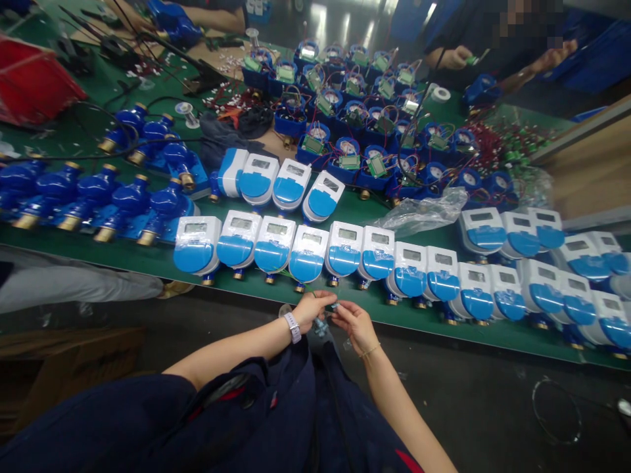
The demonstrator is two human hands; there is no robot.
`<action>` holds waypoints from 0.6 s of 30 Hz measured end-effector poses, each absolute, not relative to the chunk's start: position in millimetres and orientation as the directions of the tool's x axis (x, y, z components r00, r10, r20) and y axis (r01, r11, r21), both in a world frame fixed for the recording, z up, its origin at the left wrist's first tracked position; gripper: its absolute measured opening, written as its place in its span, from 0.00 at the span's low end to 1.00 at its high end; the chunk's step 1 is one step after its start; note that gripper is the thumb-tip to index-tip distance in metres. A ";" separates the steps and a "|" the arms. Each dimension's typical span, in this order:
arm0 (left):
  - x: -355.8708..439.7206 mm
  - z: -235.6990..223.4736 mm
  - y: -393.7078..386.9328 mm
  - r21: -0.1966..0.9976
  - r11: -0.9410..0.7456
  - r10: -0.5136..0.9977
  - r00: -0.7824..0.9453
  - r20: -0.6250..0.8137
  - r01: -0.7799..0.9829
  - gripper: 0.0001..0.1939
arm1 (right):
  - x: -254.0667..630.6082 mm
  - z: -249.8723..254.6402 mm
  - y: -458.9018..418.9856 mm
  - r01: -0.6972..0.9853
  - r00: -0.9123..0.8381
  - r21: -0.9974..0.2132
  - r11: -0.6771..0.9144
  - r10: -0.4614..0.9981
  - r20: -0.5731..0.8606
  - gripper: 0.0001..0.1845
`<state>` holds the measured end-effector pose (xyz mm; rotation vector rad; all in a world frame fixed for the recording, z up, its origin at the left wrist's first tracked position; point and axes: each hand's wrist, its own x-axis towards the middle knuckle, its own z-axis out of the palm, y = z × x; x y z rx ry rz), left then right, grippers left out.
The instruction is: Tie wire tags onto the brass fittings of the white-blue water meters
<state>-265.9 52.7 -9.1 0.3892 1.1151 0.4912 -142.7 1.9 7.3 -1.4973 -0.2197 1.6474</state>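
Note:
Close to the table's front edge, my left hand and my right hand meet with fingertips almost touching. My right hand pinches a small light-blue piece between thumb and fingers. The fingers of my left hand are closed too; what they hold is too small to make out. Just below the hands hangs a cluster of small blue pieces. A thin green wire runs by the nearest water meter, which has a white body, a blue flap and a brass fitting.
More water meters line the front edge. Blue brass-ended meter bodies lie left; open meters with circuit boards fill the back. Plastic film, a solder spool and a red bin lie around. Two co-workers work opposite.

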 end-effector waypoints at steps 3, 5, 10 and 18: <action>-268.1 -5.6 51.4 0.517 0.846 0.520 0.415 -0.747 -0.130 0.19 | -142.3 3.1 2.0 -0.467 0.116 -0.658 -0.591 0.697 -0.708 0.19; -272.2 -3.8 52.4 0.457 0.885 0.439 0.496 -0.749 -0.092 0.19 | -141.8 -0.1 1.3 -0.452 0.145 -0.680 -0.577 0.705 -0.694 0.19; -283.3 -4.4 56.2 0.285 0.958 0.179 0.736 -0.653 0.020 0.16 | -137.7 -1.4 -1.0 -0.307 0.139 -0.765 -0.566 0.769 -0.624 0.19; -278.3 -1.3 56.6 0.525 0.849 0.339 0.693 -0.636 0.066 0.13 | -129.1 -0.9 11.6 -0.068 -0.144 -0.793 -0.606 0.792 -0.593 0.17</action>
